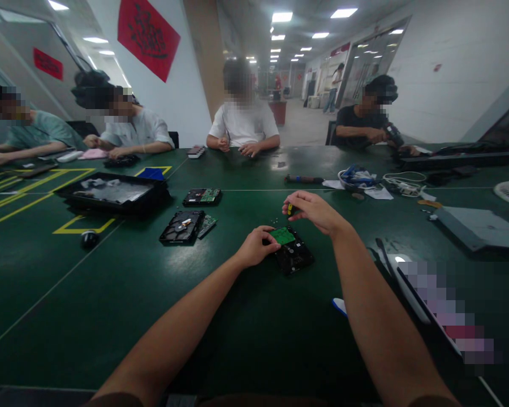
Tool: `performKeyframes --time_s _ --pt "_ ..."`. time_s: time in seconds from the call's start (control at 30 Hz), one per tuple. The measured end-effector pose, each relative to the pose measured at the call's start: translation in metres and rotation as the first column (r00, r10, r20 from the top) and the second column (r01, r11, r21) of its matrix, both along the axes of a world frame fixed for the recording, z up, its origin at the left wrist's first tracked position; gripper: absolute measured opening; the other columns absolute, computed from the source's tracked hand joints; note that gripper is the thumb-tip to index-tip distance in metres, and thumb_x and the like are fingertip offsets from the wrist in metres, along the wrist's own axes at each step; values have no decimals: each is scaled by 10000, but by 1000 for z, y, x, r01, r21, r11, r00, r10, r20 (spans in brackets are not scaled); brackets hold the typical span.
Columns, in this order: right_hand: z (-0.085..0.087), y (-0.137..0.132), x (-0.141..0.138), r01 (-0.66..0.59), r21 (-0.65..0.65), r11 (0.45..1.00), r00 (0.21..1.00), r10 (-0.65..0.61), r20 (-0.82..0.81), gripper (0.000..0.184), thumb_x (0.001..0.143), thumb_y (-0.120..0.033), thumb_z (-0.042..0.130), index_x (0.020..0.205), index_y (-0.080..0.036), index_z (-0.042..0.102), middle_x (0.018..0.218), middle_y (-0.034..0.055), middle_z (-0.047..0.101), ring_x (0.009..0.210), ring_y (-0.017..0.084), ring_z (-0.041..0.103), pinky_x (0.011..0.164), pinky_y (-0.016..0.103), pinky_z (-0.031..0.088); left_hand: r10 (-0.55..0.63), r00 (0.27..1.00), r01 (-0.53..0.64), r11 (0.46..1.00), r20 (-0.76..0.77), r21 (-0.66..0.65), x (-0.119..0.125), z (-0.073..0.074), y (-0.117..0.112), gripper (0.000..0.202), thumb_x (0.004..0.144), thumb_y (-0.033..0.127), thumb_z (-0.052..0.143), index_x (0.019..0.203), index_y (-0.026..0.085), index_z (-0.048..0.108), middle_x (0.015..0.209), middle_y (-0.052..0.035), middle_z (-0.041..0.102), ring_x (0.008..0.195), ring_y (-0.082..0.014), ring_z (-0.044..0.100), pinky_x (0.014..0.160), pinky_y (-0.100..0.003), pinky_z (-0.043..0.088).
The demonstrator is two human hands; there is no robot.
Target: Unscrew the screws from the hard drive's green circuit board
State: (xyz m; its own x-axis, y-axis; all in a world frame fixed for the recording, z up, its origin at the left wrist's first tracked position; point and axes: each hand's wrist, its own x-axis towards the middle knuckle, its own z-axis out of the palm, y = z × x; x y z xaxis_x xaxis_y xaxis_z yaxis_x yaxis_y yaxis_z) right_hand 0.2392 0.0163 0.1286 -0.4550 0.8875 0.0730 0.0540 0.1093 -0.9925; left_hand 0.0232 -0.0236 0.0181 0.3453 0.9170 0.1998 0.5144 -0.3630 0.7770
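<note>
Two bare forearms (190, 328) lie nearest the camera, rising from the bottom edge of the frame. Between the hands, just right of centre, a black hard drive (299, 261) lies flat on the bench, a rectangular slab with a matte green circuit board (283, 236) over its far end. The left hand (258, 247) touches the drive's left edge, thumb and forefinger curved in a half-spread grip; whether they pinch it, I cannot tell. The right hand (309, 210) hovers above the far end, its grip closed around a small yellow-and-black tool (290, 210).

Left of centre are a hollow black casing (181, 227) with a loose circuit board (207, 226) beside it, and another drive (202, 196) behind. A deep black tray (106, 208) stands further left; coiled blue cable (358, 176) lies at upper right.

The bench (110, 316) is smooth dark green, with thin pale seams and yellow tape (74, 230). Co-workers sit along its far side, below white walls and bright ceiling panels. Red paper (148, 37) at upper left bears black brush characters, too stylised to read.
</note>
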Motion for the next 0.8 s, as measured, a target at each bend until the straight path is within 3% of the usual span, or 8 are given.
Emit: performKeyframes --time_s 0.17,0.33,0.47,0.8 --pt "1 -1 0 -22 -71 997 998 18 -68 244 939 -443 624 994 -223 713 1074 104 704 1006 230 648 853 393 593 5 1000 -5 1000 -7 0 -1 -1 0 113 833 316 765 795 209 769 1364 -80 603 1278 -275 567 1110 -447 421" --pt "3 -3 0 7 -20 1000 1000 -7 1 213 876 -428 706 942 -226 719 1050 76 685 995 219 618 798 364 606 10 1000 -10 1000 -10 -8 0 1 0 111 831 312 765 791 208 768 1364 -78 606 1275 -273 572 1113 -434 421" --pt "5 -5 -2 16 -63 998 1000 -17 -7 192 877 -402 698 849 -215 666 977 84 698 930 213 639 773 366 596 8 1000 -8 1000 -16 2 0 1 -1 116 828 315 768 791 205 765 1362 -82 608 1279 -280 569 1114 -442 418" --pt "8 -5 0 -14 -16 1000 1000 14 4 166 890 -399 681 947 -243 684 957 75 694 958 225 637 760 371 589 5 1000 -5 1000 -4 -9 0 3 -2 110 832 298 764 778 202 763 1353 -81 610 1277 -277 571 1096 -438 434"
